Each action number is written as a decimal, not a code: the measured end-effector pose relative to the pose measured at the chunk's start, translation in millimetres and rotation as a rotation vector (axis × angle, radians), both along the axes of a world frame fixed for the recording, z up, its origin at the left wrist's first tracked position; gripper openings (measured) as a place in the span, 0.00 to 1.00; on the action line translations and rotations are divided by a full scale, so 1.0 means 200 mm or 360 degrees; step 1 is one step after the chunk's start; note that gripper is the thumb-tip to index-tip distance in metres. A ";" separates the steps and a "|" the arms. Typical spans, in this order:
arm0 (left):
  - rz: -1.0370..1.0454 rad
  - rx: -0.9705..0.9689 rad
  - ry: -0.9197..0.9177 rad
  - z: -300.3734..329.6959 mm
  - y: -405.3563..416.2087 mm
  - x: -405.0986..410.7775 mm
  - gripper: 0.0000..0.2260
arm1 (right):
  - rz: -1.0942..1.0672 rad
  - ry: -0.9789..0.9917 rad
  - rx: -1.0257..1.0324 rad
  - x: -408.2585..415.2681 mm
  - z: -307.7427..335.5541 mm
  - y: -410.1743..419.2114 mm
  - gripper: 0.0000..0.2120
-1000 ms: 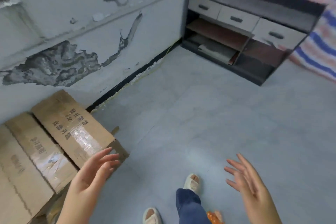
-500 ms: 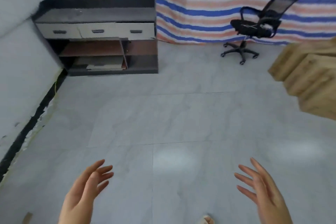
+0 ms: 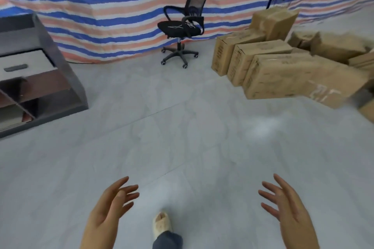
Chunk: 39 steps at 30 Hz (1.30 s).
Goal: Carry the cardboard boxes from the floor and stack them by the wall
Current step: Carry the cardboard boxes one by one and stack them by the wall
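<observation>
Your left hand (image 3: 109,208) and right hand (image 3: 287,208) are empty, fingers spread, ready to grab. The cardboard boxes (image 3: 283,70) sit piled on the floor (image 3: 182,147) ahead, to your right, well apart from you.

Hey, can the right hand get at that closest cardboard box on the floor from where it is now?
Probably not yet. The right hand is open and empty, and a stretch of bare floor separates it from the nearest cardboard box. Nothing blocks the path, so walking closer should do it.
</observation>
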State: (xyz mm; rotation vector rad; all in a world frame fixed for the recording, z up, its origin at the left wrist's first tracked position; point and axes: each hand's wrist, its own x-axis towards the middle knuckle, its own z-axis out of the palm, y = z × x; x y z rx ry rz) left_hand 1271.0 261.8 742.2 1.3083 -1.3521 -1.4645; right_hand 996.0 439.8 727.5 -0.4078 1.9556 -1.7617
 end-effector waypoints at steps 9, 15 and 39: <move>-0.0376 -0.0059 -0.0021 -0.08 -0.64 -0.74 0.12 | -0.0279 -0.0038 0.0111 -0.49 -0.13 -0.38 0.14; -0.0629 -0.0125 -0.0032 0.03 -1.25 -1.23 0.13 | -0.0495 0.0017 0.0041 -0.86 -0.08 -0.84 0.13; -0.0848 -0.0098 -0.0012 -0.03 -2.28 -3.66 0.13 | -0.0621 0.0074 0.0162 -3.20 -0.04 -1.74 0.13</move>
